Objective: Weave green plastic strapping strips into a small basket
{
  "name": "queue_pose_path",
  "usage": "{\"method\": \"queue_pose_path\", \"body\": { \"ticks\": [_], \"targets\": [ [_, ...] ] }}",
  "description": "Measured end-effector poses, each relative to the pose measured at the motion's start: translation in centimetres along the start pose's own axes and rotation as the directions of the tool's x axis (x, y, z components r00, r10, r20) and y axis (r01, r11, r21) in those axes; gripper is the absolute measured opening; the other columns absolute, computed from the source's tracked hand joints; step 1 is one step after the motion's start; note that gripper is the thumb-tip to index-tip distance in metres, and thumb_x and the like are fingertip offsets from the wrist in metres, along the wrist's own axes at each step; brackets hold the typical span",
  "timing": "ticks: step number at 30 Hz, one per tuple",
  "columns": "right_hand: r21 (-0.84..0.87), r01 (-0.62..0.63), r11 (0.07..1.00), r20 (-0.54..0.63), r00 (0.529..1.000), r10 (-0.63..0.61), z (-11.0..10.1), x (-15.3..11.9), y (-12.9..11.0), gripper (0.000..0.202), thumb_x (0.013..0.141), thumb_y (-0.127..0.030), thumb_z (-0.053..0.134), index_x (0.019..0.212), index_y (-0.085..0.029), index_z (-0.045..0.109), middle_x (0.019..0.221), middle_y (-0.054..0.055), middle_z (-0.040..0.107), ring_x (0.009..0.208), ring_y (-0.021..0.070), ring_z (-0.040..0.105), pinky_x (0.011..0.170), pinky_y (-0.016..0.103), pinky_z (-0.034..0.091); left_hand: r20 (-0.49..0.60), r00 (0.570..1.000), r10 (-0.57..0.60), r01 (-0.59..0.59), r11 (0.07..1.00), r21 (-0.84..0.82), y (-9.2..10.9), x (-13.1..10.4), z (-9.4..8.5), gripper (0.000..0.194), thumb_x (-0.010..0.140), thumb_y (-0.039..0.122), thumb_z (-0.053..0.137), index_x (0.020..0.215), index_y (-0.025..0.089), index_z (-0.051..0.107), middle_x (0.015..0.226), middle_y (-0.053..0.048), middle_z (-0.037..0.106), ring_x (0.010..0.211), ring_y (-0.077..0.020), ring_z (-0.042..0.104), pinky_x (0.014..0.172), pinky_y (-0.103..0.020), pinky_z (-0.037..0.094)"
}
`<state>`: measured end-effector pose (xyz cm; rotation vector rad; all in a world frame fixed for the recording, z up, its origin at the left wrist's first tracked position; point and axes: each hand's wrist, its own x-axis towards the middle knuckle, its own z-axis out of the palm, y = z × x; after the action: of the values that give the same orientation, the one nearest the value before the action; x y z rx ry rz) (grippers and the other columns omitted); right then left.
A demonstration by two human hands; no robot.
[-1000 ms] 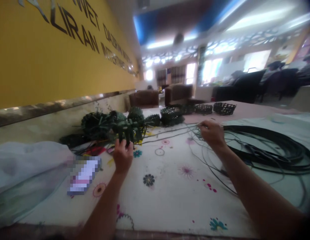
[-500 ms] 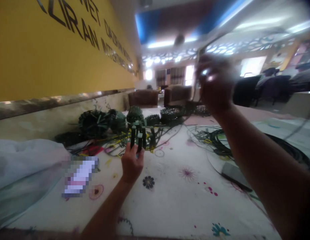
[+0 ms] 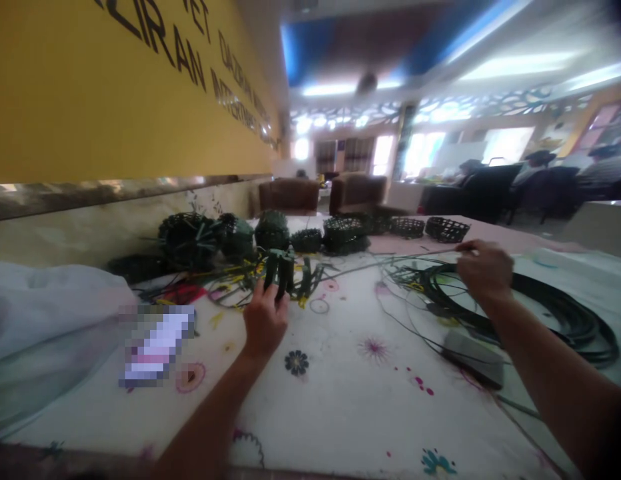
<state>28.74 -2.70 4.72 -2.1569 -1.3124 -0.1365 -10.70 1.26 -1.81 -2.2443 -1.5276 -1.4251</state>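
Note:
My left hand is closed around a small weave of dark green strips, whose ends stick up and spread above the fingers. My right hand, slightly blurred, is raised over the left part of a large coil of dark green strip. Its fingers are pinched on a thin dark strand that runs left toward the woven piece. Loose green and yellow strips lie behind my left hand.
Several woven green baskets stand along the back of the flowered tablecloth. A grey block lies by the coil, a white bag at left. Armchairs and seated people are beyond.
My right hand has come down from high in the air to just above the coil, uncovering more baskets behind. My left hand still grips the woven piece in nearly the same place.

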Motion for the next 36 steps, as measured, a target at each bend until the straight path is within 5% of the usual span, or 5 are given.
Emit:
{"method": "queue_pose_path", "body": {
  "ticks": [4,9,20,30,36],
  "targets": [
    [-0.015,0.027,1.000,-0.527,0.849,-0.031,-2.4,1.5,0.5,0.044,0.093,-0.019,0.027,0.127,-0.024,0.053,0.133,0.014,0.053,0.126,0.0403,0.042,0.093,0.053,0.041,0.017,0.998,-0.064,0.065,0.992,-0.106,-0.8,0.2,0.3,0.016,0.085,0.028,0.054,0.074,0.018,0.060,0.087,-0.005,0.054,0.074,-0.0171,0.057,0.068,-0.027,0.045],
    [-0.038,0.197,0.980,-0.407,0.892,-0.195,-2.2,-0.5,-5.7,0.055,0.084,-0.017,0.052,0.138,-0.024,0.046,0.148,0.019,0.034,0.113,0.0495,0.050,0.083,0.060,0.041,0.056,0.989,-0.137,0.146,0.962,-0.230,-1.2,-0.1,1.3,0.019,0.084,0.029,0.055,0.072,0.017,0.062,0.084,-0.005,0.056,0.073,-0.0164,0.059,0.067,-0.027,0.048],
    [0.377,0.710,0.595,-0.088,0.667,-0.740,10.2,-14.2,-15.0,0.035,0.091,-0.010,0.040,0.113,-0.017,0.066,0.117,0.011,0.065,0.098,0.0208,0.065,0.081,0.030,0.051,0.072,0.992,-0.106,0.124,0.934,-0.334,0.5,-1.9,2.5,0.018,0.086,0.030,0.055,0.076,0.017,0.063,0.086,-0.005,0.056,0.073,-0.0155,0.058,0.070,-0.029,0.052],
    [0.357,0.420,0.834,0.147,0.857,-0.494,10.0,-14.3,-14.5,0.034,0.090,-0.019,0.045,0.113,-0.024,0.069,0.089,0.007,0.074,0.079,0.0220,0.069,0.065,0.027,0.049,0.127,0.990,-0.055,0.098,0.928,-0.359,1.9,-3.4,3.4,0.014,0.088,0.029,0.054,0.085,0.018,0.063,0.094,-0.006,0.056,0.077,-0.0168,0.059,0.073,-0.031,0.052],
    [0.705,-0.163,0.691,0.521,0.780,-0.348,9.0,-14.0,-14.7,0.046,0.091,-0.027,0.041,0.134,-0.022,0.056,0.050,-0.003,0.060,0.028,0.0115,0.044,0.028,0.021,0.034,0.150,0.989,-0.011,0.062,0.939,-0.338,2.0,-3.4,3.0,0.014,0.088,0.029,0.053,0.082,0.019,0.061,0.094,-0.006,0.055,0.078,-0.0171,0.059,0.073,-0.030,0.051]
  ]
}}
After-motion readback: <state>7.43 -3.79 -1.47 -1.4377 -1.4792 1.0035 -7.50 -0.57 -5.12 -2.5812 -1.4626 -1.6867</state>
